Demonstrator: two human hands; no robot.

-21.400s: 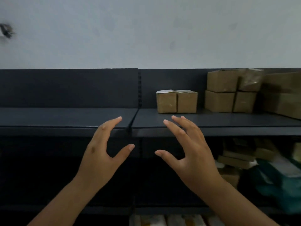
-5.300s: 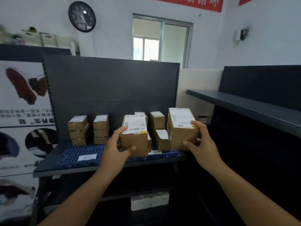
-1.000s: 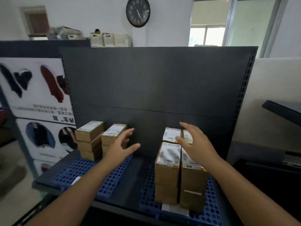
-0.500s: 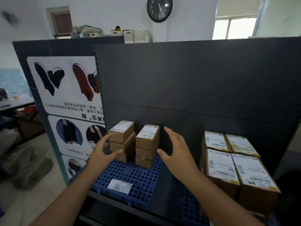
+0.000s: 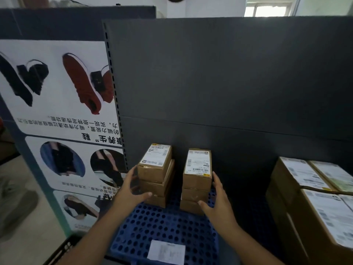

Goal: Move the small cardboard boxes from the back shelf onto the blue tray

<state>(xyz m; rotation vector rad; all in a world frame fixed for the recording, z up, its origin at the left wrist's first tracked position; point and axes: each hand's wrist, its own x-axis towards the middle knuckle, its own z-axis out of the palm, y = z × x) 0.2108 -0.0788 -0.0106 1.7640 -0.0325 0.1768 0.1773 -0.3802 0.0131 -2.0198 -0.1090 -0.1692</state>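
I see two stacks of small cardboard boxes standing on the blue tray (image 5: 168, 226), against the dark back panel (image 5: 229, 83). The left stack (image 5: 156, 175) and the right stack (image 5: 196, 180) each look three boxes high, with a narrow gap between them, and each top box carries a white label.

My left hand (image 5: 129, 194) is at the outer left side of the left stack, fingers spread wide and curved toward the boxes. The thumb reaches across the front of the lower boxes, and the fingers run up beside the top box. Whether the palm presses on the cardboard I cannot tell; it is at least just beside it.

My right hand (image 5: 217, 201) mirrors it at the outer right side of the right stack. It is open wide, the fingers rise along the side of the top box, and the thumb points in at the bottom box. Contact looks likely at the fingertips, but I cannot say for sure. Neither hand has closed around a box.

A loose white paper slip (image 5: 166, 253) lies flat on the tray near its front edge, between my forearms. To the right, well apart from the stacks, stand larger boxes (image 5: 313, 203) with labels on top. On the left a shoe poster (image 5: 57, 111) stands beside the back panel.
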